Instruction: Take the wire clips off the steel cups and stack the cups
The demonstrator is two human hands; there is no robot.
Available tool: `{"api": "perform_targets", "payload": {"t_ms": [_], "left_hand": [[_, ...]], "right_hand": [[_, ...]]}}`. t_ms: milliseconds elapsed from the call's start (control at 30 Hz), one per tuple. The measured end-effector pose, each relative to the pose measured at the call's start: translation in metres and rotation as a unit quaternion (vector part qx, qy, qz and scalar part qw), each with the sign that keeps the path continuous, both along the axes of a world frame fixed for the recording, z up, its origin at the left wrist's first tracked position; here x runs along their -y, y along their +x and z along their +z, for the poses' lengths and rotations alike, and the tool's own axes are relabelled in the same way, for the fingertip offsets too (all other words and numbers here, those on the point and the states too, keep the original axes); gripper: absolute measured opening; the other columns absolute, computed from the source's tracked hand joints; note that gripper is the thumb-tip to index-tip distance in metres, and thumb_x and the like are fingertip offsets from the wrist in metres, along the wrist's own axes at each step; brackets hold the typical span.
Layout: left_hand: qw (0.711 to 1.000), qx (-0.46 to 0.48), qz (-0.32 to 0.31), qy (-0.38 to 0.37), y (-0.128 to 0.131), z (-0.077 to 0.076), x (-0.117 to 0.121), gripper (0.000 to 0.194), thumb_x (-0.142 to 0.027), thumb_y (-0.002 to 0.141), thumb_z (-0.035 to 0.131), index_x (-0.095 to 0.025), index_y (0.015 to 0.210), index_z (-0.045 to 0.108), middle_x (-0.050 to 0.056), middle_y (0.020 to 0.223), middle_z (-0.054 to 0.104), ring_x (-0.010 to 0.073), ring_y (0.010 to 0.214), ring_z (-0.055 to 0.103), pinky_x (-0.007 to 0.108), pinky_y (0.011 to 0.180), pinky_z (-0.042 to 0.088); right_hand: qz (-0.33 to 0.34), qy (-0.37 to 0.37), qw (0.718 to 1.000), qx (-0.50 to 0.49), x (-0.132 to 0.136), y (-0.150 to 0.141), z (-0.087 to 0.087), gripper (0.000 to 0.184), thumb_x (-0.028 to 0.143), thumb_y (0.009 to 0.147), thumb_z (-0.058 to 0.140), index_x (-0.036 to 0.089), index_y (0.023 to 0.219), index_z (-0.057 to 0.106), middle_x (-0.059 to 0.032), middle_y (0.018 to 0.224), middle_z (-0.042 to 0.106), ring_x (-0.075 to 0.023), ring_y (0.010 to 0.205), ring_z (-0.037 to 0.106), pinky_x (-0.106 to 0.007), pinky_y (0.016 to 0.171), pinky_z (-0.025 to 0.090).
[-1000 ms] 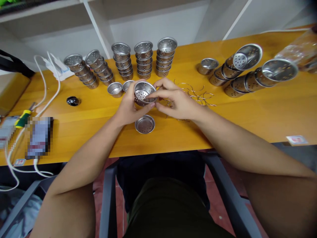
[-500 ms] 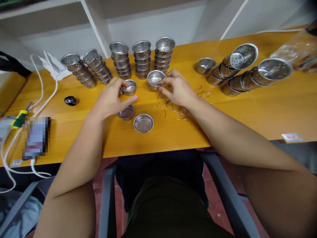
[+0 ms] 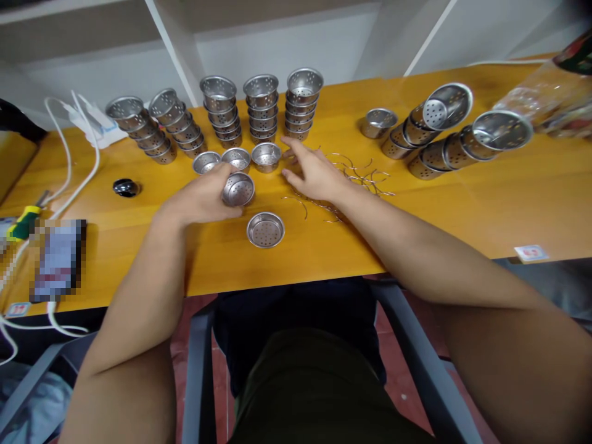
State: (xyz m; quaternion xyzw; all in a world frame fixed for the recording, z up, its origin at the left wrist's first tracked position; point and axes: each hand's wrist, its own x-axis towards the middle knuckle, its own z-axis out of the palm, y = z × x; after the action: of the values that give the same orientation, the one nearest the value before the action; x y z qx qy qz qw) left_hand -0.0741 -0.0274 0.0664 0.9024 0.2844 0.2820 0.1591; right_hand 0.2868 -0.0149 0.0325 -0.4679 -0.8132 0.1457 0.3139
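My left hand is closed around the side of a small perforated metal cup, thumb at its near side and fingers at its far side. Whether that cup is off the table cannot be told. Just behind stand three similar shallow cups in a row: a left one partly behind my hand, a middle one and a right one. My right hand is open beside the right cup, fingers apart and holding nothing. Nearest to me lies another shallow perforated cup.
Stacks of perforated cups line the back; leaning stacks and a single cup stand right. Curved wire pieces lie beyond my right forearm. At left are a black object, a phone, a screwdriver and white cables.
The cup by my right hand has moved left beside the middle cup, and that hand has let go. My left hand has come nearer and taken hold of another cup.
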Motion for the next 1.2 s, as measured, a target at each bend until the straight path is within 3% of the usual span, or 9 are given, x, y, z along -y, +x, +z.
{"api": "perform_targets", "payload": {"t_ms": [167,267,333,467,600,700,833,933,1200], "left_hand": [[0.999,0.0,0.025,-0.022,0.019,0.009,0.005,0.098,-0.062,0.089,0.106,-0.028,0.169,0.06,0.012,0.165,0.074,0.042,0.15,0.077,0.064,0.13,0.068],[0.997,0.053,0.059,-0.012,0.027,0.002,0.005,0.11,-0.059,0.082,0.114,-0.029,0.17,0.056,0.015,0.165,0.073,0.0448,0.154,0.076,0.063,0.132,0.066],[0.994,0.084,0.073,0.004,0.032,-0.004,0.003,0.101,-0.06,0.084,0.115,-0.032,0.163,0.06,0.014,0.159,0.075,0.0444,0.151,0.077,0.066,0.134,0.064],[0.988,0.133,0.071,0.025,0.041,-0.013,-0.002,0.092,-0.067,0.087,0.113,-0.032,0.157,0.064,0.013,0.153,0.075,0.043,0.145,0.078,0.068,0.134,0.063],[0.987,0.152,0.047,0.027,0.045,-0.021,-0.004,0.092,-0.07,0.09,0.111,-0.03,0.16,0.066,0.013,0.152,0.078,0.0404,0.141,0.079,0.063,0.13,0.066],[0.987,0.155,0.033,0.041,0.046,-0.024,-0.005,0.091,-0.069,0.091,0.111,-0.03,0.162,0.067,0.013,0.154,0.08,0.0393,0.141,0.079,0.061,0.129,0.067],[0.987,0.153,0.034,0.045,0.048,-0.022,-0.004,0.094,-0.066,0.09,0.113,-0.03,0.163,0.066,0.013,0.156,0.08,0.0391,0.142,0.079,0.061,0.129,0.068],[0.986,0.156,0.031,0.048,0.049,-0.023,-0.003,0.095,-0.067,0.09,0.113,-0.031,0.164,0.066,0.013,0.156,0.079,0.0398,0.144,0.079,0.063,0.13,0.068],[0.976,0.212,0.015,0.049,0.052,-0.034,-0.009,0.099,-0.083,0.092,0.109,-0.033,0.165,0.063,0.012,0.153,0.078,0.0374,0.137,0.084,0.062,0.123,0.073]], "right_hand": [[-0.056,-0.024,0.997,0.052,0.007,0.028,0.04,0.061,0.029,0.117,0.065,0.021,0.176,0.074,-0.0212,0.164,0.085,-0.0464,0.149,0.082,-0.067,0.137,0.064],[-0.051,-0.074,0.988,0.123,0.011,0.055,0.067,0.052,0.026,0.117,0.063,0.02,0.165,0.083,-0.0211,0.156,0.09,-0.0425,0.136,0.086,-0.058,0.126,0.067],[-0.012,-0.13,0.976,0.173,0.013,0.067,0.076,0.046,0.026,0.117,0.068,0.013,0.156,0.087,-0.0246,0.15,0.092,-0.0401,0.126,0.088,-0.052,0.116,0.067],[0.059,-0.203,0.942,0.262,0.019,0.063,0.075,0.028,0.027,0.111,0.081,0.018,0.135,0.092,-0.0164,0.128,0.096,-0.0317,0.105,0.087,-0.042,0.093,0.062],[0.052,-0.164,0.934,0.314,0.025,0.044,0.069,0.024,0.015,0.107,0.071,0.024,0.115,0.092,-0.0112,0.11,0.093,-0.0288,0.094,0.08,-0.041,0.085,0.054],[0.058,-0.143,0.931,0.33,0.028,0.041,0.069,0.022,0.015,0.107,0.07,0.023,0.109,0.09,-0.0131,0.111,0.091,-0.0302,0.097,0.079,-0.042,0.087,0.053],[0.061,-0.1,0.948,0.294,0.026,0.051,0.069,0.019,0.02,0.105,0.075,0.02,0.117,0.089,-0.016,0.121,0.089,-0.0312,0.105,0.08,-0.041,0.091,0.055],[0.03,-0.075,0.968,0.237,0.022,0.062,0.067,0.019,0.025,0.103,0.079,0.021,0.119,0.088,-0.0135,0.115,0.089,-0.0302,0.101,0.078,-0.04,0.09,0.055],[0.028,-0.125,0.975,0.181,0.022,0.074,0.076,0.014,0.024,0.101,0.082,0.025,0.115,0.083,-0.0117,0.111,0.089,-0.0309,0.094,0.078,-0.044,0.093,0.058]]}}
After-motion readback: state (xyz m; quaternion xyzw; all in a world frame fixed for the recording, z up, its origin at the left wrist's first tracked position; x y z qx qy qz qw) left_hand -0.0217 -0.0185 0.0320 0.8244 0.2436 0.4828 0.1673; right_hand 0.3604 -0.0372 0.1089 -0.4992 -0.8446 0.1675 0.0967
